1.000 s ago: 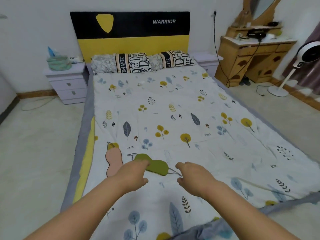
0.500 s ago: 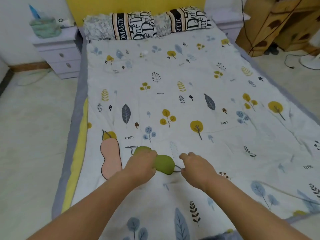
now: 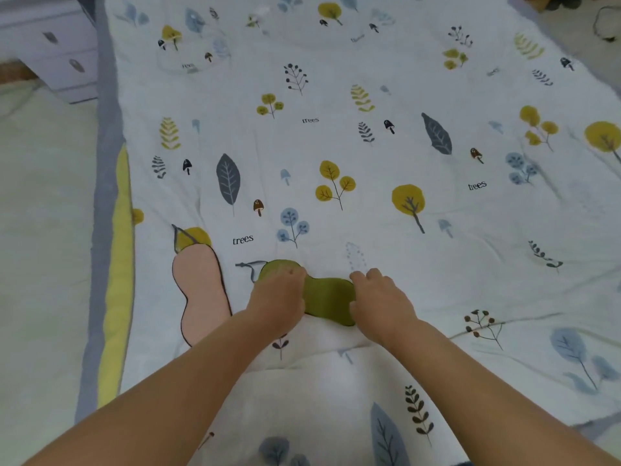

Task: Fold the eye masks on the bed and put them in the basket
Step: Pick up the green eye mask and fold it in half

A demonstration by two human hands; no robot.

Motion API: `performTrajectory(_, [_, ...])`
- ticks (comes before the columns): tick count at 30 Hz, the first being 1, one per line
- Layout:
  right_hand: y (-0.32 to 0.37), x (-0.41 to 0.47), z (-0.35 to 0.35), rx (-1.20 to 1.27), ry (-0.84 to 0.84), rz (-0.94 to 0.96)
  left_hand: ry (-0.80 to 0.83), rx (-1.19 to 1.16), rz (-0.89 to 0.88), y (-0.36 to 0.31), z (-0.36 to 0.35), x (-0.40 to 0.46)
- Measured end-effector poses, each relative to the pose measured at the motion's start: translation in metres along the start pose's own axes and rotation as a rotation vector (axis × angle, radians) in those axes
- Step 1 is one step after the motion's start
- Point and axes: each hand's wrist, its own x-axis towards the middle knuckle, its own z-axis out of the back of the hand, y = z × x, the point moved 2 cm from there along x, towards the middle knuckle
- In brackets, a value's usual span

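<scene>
A green eye mask (image 3: 327, 299) lies flat on the bed's patterned sheet (image 3: 336, 146) in front of me. My left hand (image 3: 279, 297) covers its left lobe, fingers curled over the edge. My right hand (image 3: 379, 301) rests on its right end, fingers bent at the rim. A grey strap (image 3: 247, 265) sticks out from under the left lobe. A pink eye mask (image 3: 200, 287) lies flat a little to the left, untouched, its strap (image 3: 176, 235) showing at its far end. No basket is in view.
The bed's left edge has a grey and yellow border (image 3: 114, 264), with pale floor (image 3: 40, 230) beyond it. A white nightstand with drawers (image 3: 57, 55) stands at the top left. A dark cable (image 3: 601, 25) lies on the floor at the top right.
The view tilted down and closer to the bed. Both hands moved inward onto the green eye mask, the right hand going from the strap side onto the mask's right end.
</scene>
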Motion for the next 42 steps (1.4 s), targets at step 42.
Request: performTrajectory(42, [0.001, 0.075, -0.043, 0.597, -0.367, 0.085, -0.28, -0.786, 0.328, 0.053, -0.069, 0.072])
